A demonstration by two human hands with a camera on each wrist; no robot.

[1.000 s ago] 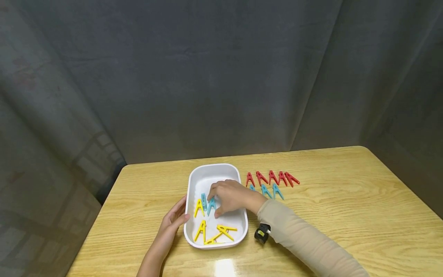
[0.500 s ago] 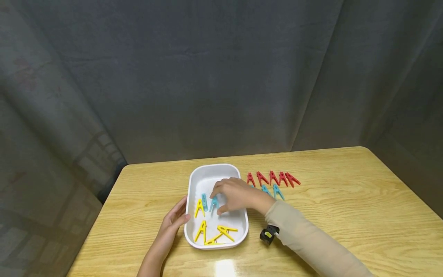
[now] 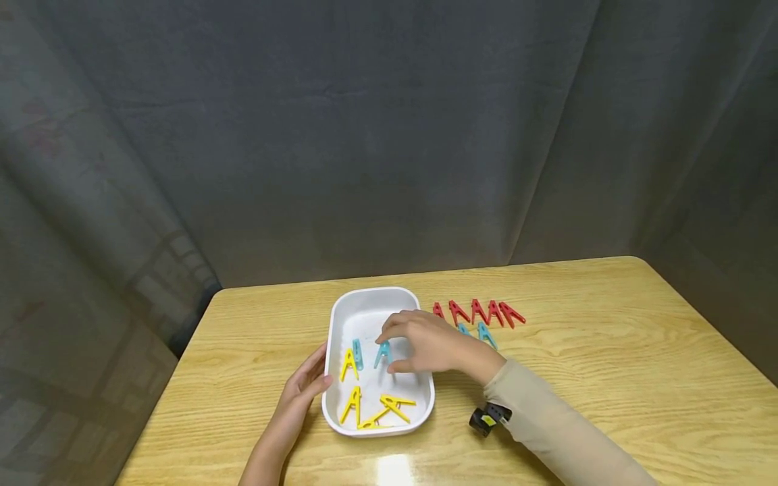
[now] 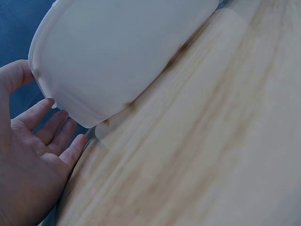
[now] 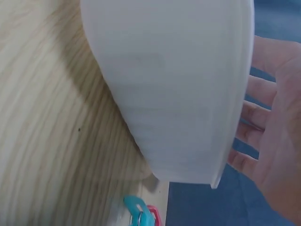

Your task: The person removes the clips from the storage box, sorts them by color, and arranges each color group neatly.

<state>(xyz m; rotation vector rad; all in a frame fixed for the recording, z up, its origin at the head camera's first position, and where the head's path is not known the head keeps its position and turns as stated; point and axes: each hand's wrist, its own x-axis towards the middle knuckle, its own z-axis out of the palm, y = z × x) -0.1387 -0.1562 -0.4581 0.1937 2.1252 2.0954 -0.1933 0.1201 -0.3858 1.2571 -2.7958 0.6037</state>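
A white plastic tray (image 3: 429,405) stands on the table. My left hand (image 3: 300,390) rests against its left side, thumb at the rim, the other fingers loosely extended along the outer wall. My right hand (image 3: 428,341) reaches over the right rim and holds a light-blue clothespin (image 3: 383,351) between thumb and fingertips, low inside the tray. Another blue clothespin (image 3: 357,354) lies left of it, beside a yellow clothespin (image 3: 349,364). More yellow clothespins (image 3: 395,405) lie near the front. The right wrist view shows fingers (image 5: 256,113) beyond the rim; the held clothespin is hidden there.
Several red clothespins (image 3: 479,312) form a row on the table right of the tray. In front of them lie blue clothespins (image 3: 486,333), partly covered by the right hand. Grey curtains (image 3: 389,148) hang behind the wooden table (image 3: 595,337).
The right hand has shifted right and slightly back inside the tray, and the blue clothespin has moved with it, away from the other blue one. The left hand stays put.
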